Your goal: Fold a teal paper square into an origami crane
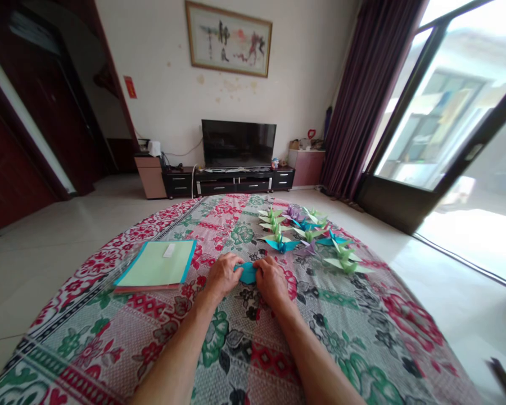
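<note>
Over a flowered tablecloth [143, 343], left grip [223, 274] and right grip [273, 279] closely pinch blue paper [248, 274].

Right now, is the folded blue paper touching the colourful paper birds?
No, the left hand and right hand hold the blue paper apart from the birds.

"See anything on the wall [312, 62]?"

"Yes, see a framed picture [229, 38] above a TV [238, 144], with a red slip [130, 87] to the left."

"And under the TV?"

"See a black stand [219, 188], with a toy [275, 163] on top."

"And further right?"

"Find a heart [311, 134] on a cabinet [307, 169], then a purple curtain [369, 84] beside a glass door [390, 205]."
</note>
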The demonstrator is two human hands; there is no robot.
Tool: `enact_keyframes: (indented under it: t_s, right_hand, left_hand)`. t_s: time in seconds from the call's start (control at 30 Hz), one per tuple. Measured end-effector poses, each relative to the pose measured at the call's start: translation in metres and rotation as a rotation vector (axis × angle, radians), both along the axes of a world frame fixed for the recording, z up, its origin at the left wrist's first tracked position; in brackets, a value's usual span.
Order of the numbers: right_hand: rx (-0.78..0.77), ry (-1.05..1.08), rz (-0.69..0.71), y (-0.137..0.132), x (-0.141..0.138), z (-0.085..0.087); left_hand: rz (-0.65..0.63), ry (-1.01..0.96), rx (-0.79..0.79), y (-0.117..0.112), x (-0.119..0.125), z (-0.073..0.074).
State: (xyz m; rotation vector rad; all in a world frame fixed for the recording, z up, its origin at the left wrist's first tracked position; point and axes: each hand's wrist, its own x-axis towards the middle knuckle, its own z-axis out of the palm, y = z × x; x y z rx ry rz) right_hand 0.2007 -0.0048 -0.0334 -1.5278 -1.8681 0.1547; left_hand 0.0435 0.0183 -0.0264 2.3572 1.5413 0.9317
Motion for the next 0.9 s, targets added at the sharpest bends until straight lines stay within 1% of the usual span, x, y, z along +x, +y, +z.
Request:
enact_keyframes:
  t_s: [0.1, 0.17, 0.23, 0.3, 0.37, 0.47, 0.57, 0.7, 0.8, 0.9]
  right_hand:
    - [-0.031, -0.053, -0.037, 0.001, -0.001, -0.002]
    - [-0.022, -0.068, -0.053, 0.003, -0.002, -0.004]
    - [-0.016, -0.076, -0.057, 0.004, -0.003, -0.006]
    - [-0.023, -0.078, -0.068, 0.005, -0.003, -0.006]
    - [-0.015, -0.079, -0.069, 0.003, -0.002, -0.006]
    - [0.067, -0.067, -0.063, -0.004, -0.002, -0.001]
    - [0.107, -0.067, 0.014, -0.015, -0.001, 0.003]
    - [0.039, -0.093, 0.170, -0.023, 0.002, 0.005]
    - [0.009, -0.089, 0.207, -0.023, 0.005, 0.006]
    - [0.019, -0.086, 0.221, -0.021, 0.007, 0.005]
  left_hand:
    - [-0.035, 0.053, 0.092, -0.004, 0.000, 0.005]
    - [-0.088, 0.083, 0.098, -0.006, 0.000, 0.010]
    - [-0.160, 0.116, 0.055, -0.008, 0.000, 0.013]
    - [-0.194, 0.175, 0.004, -0.009, -0.002, 0.013]
    - [-0.195, 0.198, -0.030, -0.010, -0.004, 0.012]
    - [-0.198, 0.149, -0.046, -0.011, -0.009, 0.009]
    - [-0.227, 0.104, -0.038, -0.012, -0.011, 0.008]
    - [-0.224, 0.100, -0.021, -0.015, -0.013, 0.006]
    - [-0.214, 0.099, -0.017, -0.016, -0.013, 0.004]
    - [-0.212, 0.084, -0.007, -0.015, -0.013, 0.001]
